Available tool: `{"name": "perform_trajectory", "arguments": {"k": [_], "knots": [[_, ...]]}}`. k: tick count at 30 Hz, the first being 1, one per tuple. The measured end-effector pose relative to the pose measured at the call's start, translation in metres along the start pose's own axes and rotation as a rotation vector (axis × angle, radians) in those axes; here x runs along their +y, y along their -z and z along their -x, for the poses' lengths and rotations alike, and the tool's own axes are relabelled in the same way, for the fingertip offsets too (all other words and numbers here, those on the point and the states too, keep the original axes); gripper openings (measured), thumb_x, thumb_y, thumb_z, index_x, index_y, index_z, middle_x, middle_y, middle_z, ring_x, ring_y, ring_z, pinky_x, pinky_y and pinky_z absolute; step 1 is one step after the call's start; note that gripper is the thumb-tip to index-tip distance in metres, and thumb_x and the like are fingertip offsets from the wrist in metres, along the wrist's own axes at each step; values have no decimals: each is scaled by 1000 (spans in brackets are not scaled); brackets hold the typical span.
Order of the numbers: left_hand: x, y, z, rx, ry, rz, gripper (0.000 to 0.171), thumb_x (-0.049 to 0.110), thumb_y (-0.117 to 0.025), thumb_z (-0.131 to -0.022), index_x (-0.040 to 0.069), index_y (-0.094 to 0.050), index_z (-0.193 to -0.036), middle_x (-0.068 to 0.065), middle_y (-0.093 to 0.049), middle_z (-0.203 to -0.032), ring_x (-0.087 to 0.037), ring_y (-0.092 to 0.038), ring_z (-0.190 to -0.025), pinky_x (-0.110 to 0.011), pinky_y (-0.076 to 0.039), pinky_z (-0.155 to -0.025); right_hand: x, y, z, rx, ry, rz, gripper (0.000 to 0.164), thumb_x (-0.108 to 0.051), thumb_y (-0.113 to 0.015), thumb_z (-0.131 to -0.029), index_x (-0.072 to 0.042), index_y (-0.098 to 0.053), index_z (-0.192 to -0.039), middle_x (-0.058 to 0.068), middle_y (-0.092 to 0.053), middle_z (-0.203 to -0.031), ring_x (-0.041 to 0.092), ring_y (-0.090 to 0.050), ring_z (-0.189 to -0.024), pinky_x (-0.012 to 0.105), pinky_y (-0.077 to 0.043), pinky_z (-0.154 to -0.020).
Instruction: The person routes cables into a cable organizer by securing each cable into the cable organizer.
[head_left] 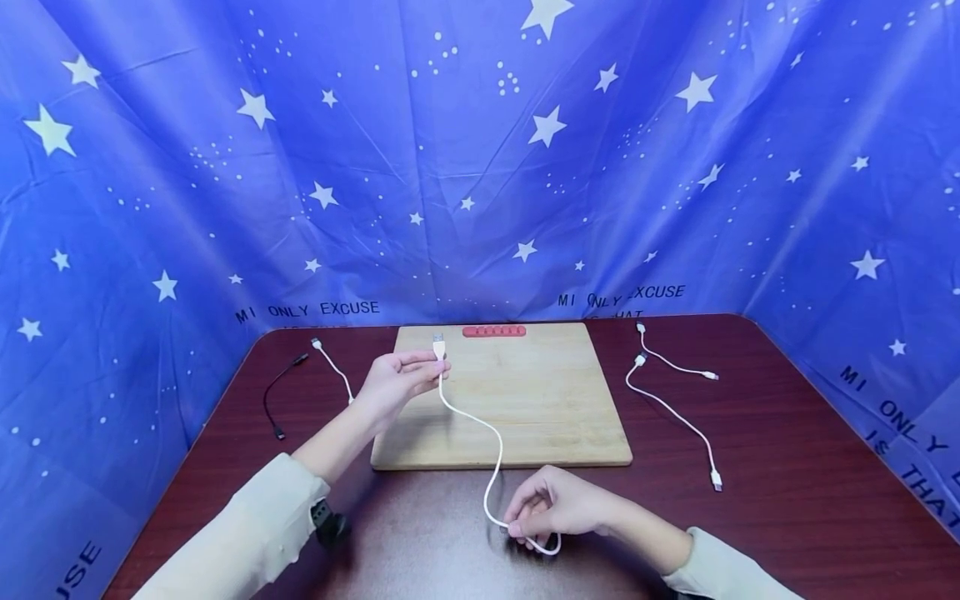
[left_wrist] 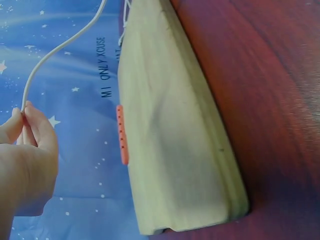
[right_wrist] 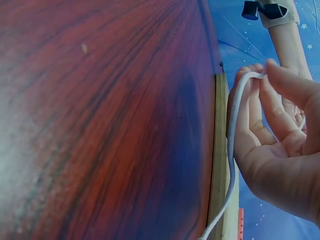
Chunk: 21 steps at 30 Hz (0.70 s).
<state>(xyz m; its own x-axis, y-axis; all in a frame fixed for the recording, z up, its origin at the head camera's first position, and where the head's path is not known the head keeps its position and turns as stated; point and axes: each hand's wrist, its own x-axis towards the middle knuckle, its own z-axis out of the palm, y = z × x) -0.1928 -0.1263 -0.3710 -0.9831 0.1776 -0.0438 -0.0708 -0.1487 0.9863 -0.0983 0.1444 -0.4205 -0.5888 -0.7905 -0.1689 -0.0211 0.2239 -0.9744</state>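
A white USB cable [head_left: 498,446] hangs in a loose curve between the two hands. My left hand [head_left: 392,385] pinches it just below its USB plug [head_left: 438,343], which points up over the wooden board [head_left: 517,408]. In front of the board, low over the table, my right hand [head_left: 562,502] pinches the cable between thumb and fingertips. A small loop of cable bends below those fingers; the far end is hidden in the head view. The right wrist view shows the cable [right_wrist: 231,155] running down from the fingertips. The left wrist view shows the left hand [left_wrist: 32,165] pinching.
A red slotted strip [head_left: 493,332] lies at the board's back edge. On the left of the dark red table [head_left: 420,533] are a black cable [head_left: 266,398] and a short white cable [head_left: 335,365]. Two white cables [head_left: 675,364] [head_left: 678,414] lie right. Blue star-patterned cloth [head_left: 465,167] surrounds the table.
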Motion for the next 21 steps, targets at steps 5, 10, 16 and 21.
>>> {"name": "perform_trajectory", "arguments": {"k": [5,10,16,21], "knots": [[5,-4,-5,-14,-14,0,38,-5,-60,-92,-17,-51,-127,8,-74,-82,-3,-71,-83,-25,-60,-87,-1,2,-6,46,-55,-54,34,-15,-68,-91,18,-66,-99,27,-71,-81,2,-65,-66,15,-57,-60],[7,-4,-8,-34,-27,-3,34,-6,-59,-92,-17,-52,-124,8,-74,-81,-3,-71,-81,-25,-61,-86,1,4,-9,36,-61,-120,38,-13,-68,-91,23,-62,-103,18,-74,-81,2,-66,-67,17,-58,-62],[10,-4,-11,-62,-47,-7,37,-7,-56,-93,-20,-48,-127,8,-74,-83,-3,-71,-82,-23,-61,-85,1,4,-16,15,-66,-199,47,-17,-67,-92,25,-57,-112,35,-69,-94,4,-68,-70,19,-60,-63],[11,-5,-13,-85,-62,-20,39,-5,-56,-94,-21,-47,-128,7,-75,-88,-3,-71,-86,-23,-60,-88,1,5,-23,46,-83,-285,56,-26,-64,-95,20,-53,-123,22,-74,-100,7,-70,-80,23,-62,-72]]}}
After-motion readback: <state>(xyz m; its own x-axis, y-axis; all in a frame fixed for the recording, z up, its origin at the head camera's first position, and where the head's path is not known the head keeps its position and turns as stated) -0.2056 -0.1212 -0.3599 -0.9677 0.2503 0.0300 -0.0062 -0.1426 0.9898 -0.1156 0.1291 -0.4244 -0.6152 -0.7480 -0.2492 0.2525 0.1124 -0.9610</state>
